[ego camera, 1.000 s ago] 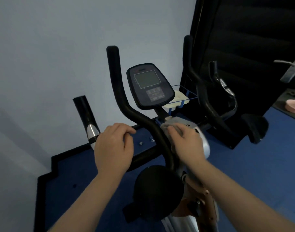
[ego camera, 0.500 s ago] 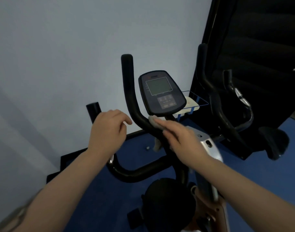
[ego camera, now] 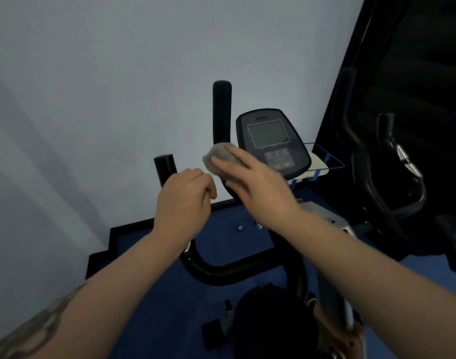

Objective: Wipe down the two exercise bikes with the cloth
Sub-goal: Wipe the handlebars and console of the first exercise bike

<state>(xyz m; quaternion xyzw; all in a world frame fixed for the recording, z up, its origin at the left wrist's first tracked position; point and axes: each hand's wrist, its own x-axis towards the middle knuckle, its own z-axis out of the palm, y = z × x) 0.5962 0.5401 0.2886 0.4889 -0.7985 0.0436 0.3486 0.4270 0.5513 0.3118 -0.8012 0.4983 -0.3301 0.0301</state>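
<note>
The near exercise bike has black handlebars, and its upright right bar (ego camera: 221,107) rises beside the console (ego camera: 271,141). My right hand (ego camera: 258,185) holds a bunched grey cloth (ego camera: 215,158) against that bar just below its top section. The fingers lie over the cloth and the thumb is hidden. My left hand (ego camera: 185,203) grips the left handlebar, whose black end (ego camera: 164,165) sticks out above my fist. The second bike's dark handlebars (ego camera: 364,161) stand at the right against a black panel.
A pale wall is close behind the bars. A blue wire basket (ego camera: 327,161) with a pale object in it sits behind the console. The black saddle (ego camera: 273,322) is just below my arms. Blue floor (ego camera: 154,255) with a black border lies underneath.
My right hand has slid the cloth up the right bar, from near the stem to beside the console. My left hand has kept its grip on the left bar. The view has tilted upward.
</note>
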